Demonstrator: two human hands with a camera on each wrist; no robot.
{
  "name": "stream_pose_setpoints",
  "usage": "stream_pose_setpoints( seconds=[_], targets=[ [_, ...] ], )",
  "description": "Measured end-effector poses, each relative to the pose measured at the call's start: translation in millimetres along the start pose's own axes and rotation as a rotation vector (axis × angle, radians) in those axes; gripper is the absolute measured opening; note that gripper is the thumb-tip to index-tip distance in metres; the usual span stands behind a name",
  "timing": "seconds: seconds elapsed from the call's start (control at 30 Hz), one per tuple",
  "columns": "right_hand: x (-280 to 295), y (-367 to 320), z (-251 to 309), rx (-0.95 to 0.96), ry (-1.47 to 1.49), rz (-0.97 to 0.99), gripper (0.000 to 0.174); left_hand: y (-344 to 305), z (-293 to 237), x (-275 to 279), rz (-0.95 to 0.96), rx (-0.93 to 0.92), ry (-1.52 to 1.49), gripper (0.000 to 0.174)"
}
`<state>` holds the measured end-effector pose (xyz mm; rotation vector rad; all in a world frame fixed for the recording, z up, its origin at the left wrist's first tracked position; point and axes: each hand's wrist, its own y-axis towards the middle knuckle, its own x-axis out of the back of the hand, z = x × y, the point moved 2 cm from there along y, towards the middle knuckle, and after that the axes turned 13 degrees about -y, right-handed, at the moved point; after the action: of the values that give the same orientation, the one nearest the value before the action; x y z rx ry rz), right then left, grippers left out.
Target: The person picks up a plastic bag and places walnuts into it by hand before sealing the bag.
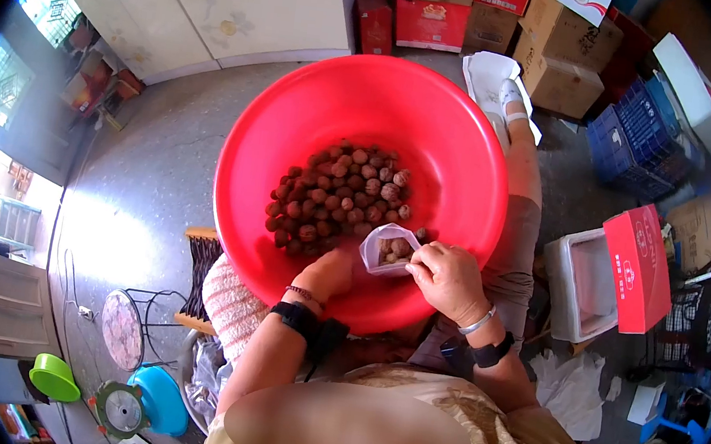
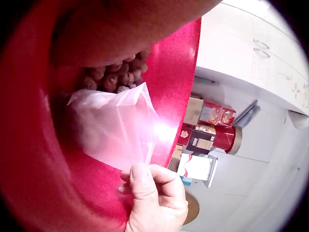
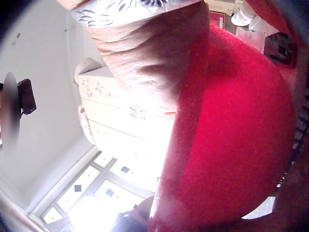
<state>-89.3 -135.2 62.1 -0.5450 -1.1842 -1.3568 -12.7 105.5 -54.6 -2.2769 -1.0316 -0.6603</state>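
The bag [image 2: 113, 125] is in the red tub [image 1: 370, 92], its mouth facing up; its long way is hard to tell. The right hand [image 1: 447, 281] pinches its rim. The left hand [image 1: 328, 273] is near it; its grip cannot be seen. The head view shows nuts [image 1: 396, 248] inside; the left wrist view shows its side. Boxes [image 1: 564, 86] sit on the grey floor [image 1: 172, 140].

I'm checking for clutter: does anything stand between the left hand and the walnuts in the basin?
Nothing visible does: the left hand is beside the walnuts; the bag in the right hand sits to one side.
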Motion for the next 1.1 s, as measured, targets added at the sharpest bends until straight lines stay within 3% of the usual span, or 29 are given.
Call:
stream_pose_setpoints(
  seconds=[0.13,0.2,0.3,0.33,0.47,0.53,0.57,0.6,0.67,0.7,0.8,0.83,0.9,0.93,1.0,1.03,1.07,1.1],
  targets=[
    [3,0,1,0.009,-0.012,-0.018,0.014,3,-13,14,-0.037,0.047,0.052,0.023],
    [2,0,0,0.006,-0.009,-0.022,0.014,9,-9,28,-0.535,-0.007,-0.077,0.026],
    [5,2,1,-0.008,0.003,-0.037,0.013,3,-34,47,-0.695,-0.061,-0.537,0.025],
    [6,2,1,-0.015,0.014,-0.046,0.013,2,-38,49,-0.7,-0.106,-0.746,0.023],
    [5,7,-2,-0.018,0.02,-0.081,0.012,-2,-64,54,-0.594,-0.232,-0.801,0.02],
    [5,8,-2,-0.033,0.017,-0.067,0.012,-1,-75,51,-0.366,-0.308,-0.564,0.031],
    [3,7,-4,-0.034,0.016,-0.069,0.012,-4,-84,52,-0.274,-0.156,-0.396,0.045],
    [1,7,-5,-0.026,0.017,-0.073,0.012,-2,-81,47,-0.274,-0.159,-0.396,0.045],
    [2,7,-5,-0.019,0.017,-0.076,0.012,1,-80,39,-0.419,-0.389,-0.173,0.057],
    [4,7,-3,-0.029,0.016,-0.066,0.012,1,-78,38,-0.349,-0.259,-0.318,0.066],
    [4,8,-3,-0.036,0.024,-0.06,0.012,-17,-106,45,-0.238,-0.163,-0.31,0.064],
    [3,8,-4,-0.035,0.03,-0.063,0.012,-21,-119,52,-0.241,-0.162,-0.31,0.064],
    [2,8,-4,-0.027,0.029,-0.061,0.011,-22,-142,56,-0.01,-0.259,-0.402,0.07],
    [2,8,-4,-0.021,0.028,-0.06,0.011,-18,-135,46,-0.015,-0.257,-0.404,0.07],
    [1,8,-4,-0.016,0.026,-0.056,0.011,-2,-104,17,-0.254,-0.16,-0.13,0.069],
    [1,7,-4,-0.017,0.023,-0.055,0.01,5,-99,7,-0.33,-0.204,-0.101,0.065],
    [0,7,-4,-0.011,0.023,-0.051,0.01,11,-94,-1,-0.335,-0.2,-0.104,0.065],
    [1,7,-4,-0.012,0.029,-0.055,0.009,17,-91,-5,-0.3,-0.117,-0.134,0.052]
  ],
)
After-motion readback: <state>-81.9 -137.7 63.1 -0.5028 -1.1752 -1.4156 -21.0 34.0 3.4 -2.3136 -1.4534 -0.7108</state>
